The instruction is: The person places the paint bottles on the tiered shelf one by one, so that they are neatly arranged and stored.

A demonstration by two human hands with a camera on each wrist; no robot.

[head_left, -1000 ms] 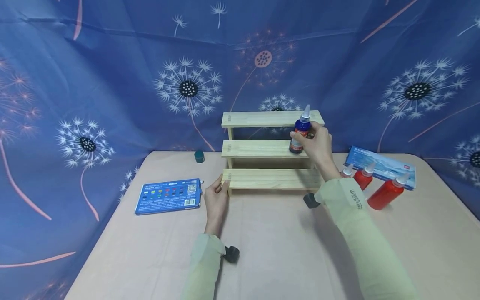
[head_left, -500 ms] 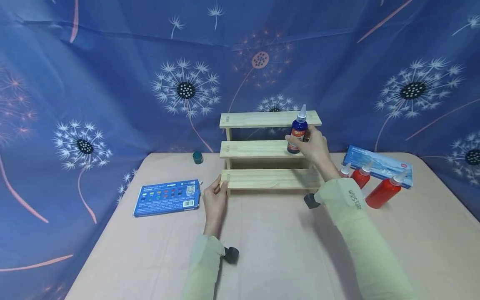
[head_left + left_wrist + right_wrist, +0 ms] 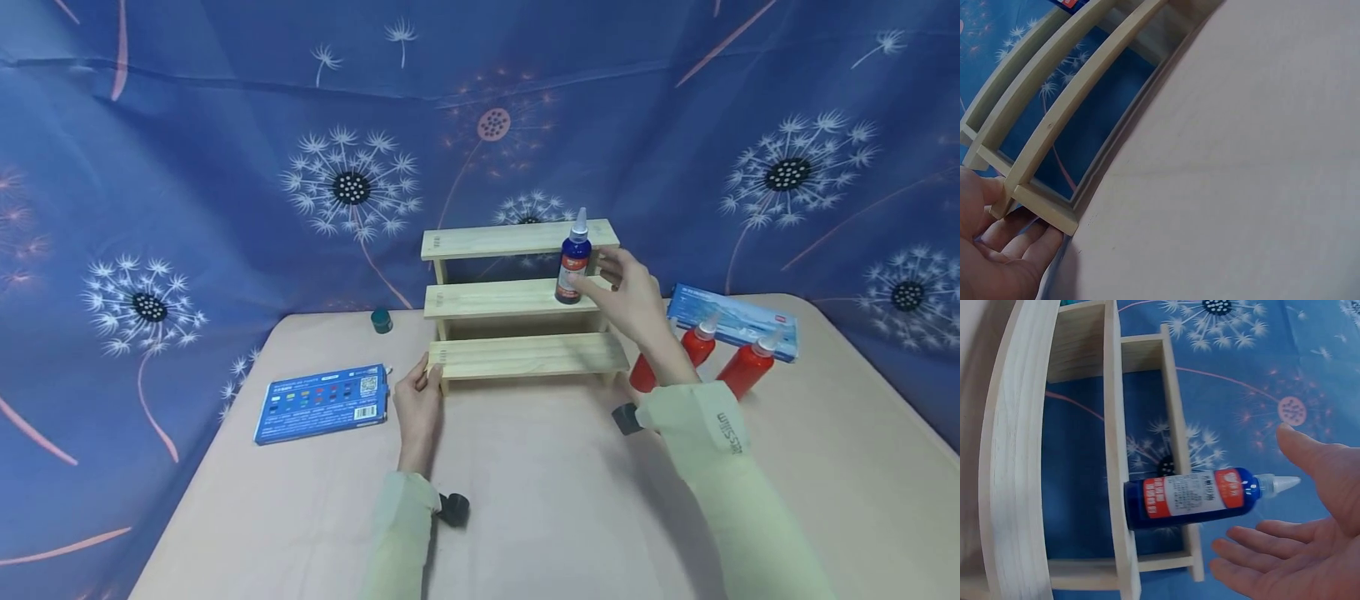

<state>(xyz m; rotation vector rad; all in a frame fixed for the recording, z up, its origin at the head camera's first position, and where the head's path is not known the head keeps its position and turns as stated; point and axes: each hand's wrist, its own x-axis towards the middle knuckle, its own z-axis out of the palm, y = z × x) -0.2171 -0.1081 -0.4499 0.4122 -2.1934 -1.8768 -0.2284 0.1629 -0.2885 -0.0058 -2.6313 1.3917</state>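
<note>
A three-step wooden shelf (image 3: 528, 356) stands toward the back of the table. My left hand (image 3: 417, 410) holds its lower left end, thumb at the bottom board and fingers by the leg, as the left wrist view shows. On the middle step, near its right end, a dark blue squeeze bottle (image 3: 573, 268) with a red-and-white label and pointed clear nozzle stands upright. My right hand (image 3: 633, 302) is just right of this bottle. In the right wrist view its fingers (image 3: 1254, 553) and thumb are spread, apart from the blue bottle (image 3: 1194, 497).
Several red squeeze bottles (image 3: 746, 367) stand right of the shelf, one partly behind my right forearm. A light blue box (image 3: 738, 317) lies behind them. To the left lie a blue paint box (image 3: 322, 404) and a small green jar (image 3: 381, 321). A dandelion-print cloth (image 3: 247, 167) hangs behind.
My right hand has let go of the blue bottle and drawn back to the right; the bottle stays on the middle step. The left hand keeps its hold. The head view has shifted slightly.
</note>
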